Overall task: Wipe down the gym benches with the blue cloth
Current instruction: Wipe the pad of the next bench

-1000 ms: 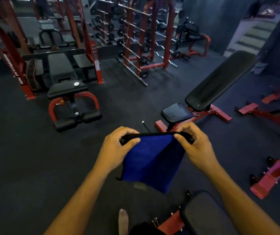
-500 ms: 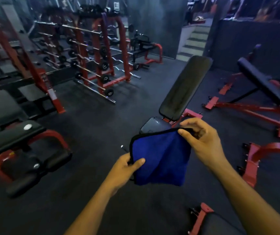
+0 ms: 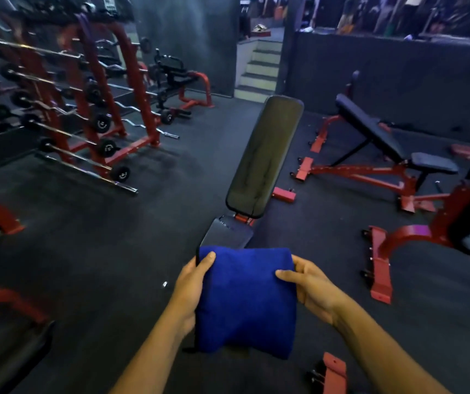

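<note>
I hold the folded blue cloth (image 3: 246,300) in front of me with both hands. My left hand (image 3: 192,285) grips its left edge, thumb on top. My right hand (image 3: 309,282) grips its right edge, thumb laid over the cloth. Straight ahead, just beyond the cloth, stands an incline bench with a raised black back pad (image 3: 266,157) and a small seat pad (image 3: 228,233) on a red frame. The cloth hides the near end of the seat. A second incline bench (image 3: 370,129) stands to the right.
Red barbell racks (image 3: 94,109) loaded with bars fill the left side. A red machine frame (image 3: 393,243) sits on the floor at right. Steps (image 3: 259,69) rise at the back. Another padded bench (image 3: 6,351) is at the lower left. Dark rubber floor lies between.
The view has swung right and closer, so the incline bench now stands straight ahead. The cloth, hanging loosely before, is now folded and held flat between both hands.
</note>
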Demonstrator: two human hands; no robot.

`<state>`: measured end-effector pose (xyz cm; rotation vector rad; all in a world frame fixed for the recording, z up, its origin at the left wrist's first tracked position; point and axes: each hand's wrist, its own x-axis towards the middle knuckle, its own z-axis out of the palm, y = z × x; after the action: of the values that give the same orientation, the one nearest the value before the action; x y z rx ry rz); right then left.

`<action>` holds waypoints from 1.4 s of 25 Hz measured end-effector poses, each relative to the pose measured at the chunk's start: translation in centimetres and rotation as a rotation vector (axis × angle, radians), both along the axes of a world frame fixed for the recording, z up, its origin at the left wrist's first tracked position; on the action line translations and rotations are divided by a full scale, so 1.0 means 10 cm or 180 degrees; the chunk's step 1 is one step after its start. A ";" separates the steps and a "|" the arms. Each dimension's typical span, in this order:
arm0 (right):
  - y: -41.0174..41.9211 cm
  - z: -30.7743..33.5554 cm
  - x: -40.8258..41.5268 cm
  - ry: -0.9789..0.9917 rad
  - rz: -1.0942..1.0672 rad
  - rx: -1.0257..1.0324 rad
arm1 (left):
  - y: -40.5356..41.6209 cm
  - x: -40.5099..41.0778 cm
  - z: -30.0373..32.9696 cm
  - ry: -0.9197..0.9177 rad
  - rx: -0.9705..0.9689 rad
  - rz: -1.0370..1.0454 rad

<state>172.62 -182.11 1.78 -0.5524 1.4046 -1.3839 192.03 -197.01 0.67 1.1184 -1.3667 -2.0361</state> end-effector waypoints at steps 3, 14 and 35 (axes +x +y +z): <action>-0.48 0.11 -0.39 0.0423 -0.0456 0.0085 | -0.66 -0.35 0.02 0.0348 0.0020 -0.0738; -0.81 0.33 -1.86 0.2021 -0.1747 -0.0890 | -1.50 -2.37 0.37 0.0735 -0.1634 -0.0849; -1.27 0.45 -5.53 0.3073 -0.0099 0.0418 | -2.47 -5.44 0.29 0.0095 -0.2338 -0.1699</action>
<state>117.37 -194.77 6.33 -1.2054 2.2404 -1.0486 137.62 -221.74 3.54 0.4201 -2.3057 -1.5703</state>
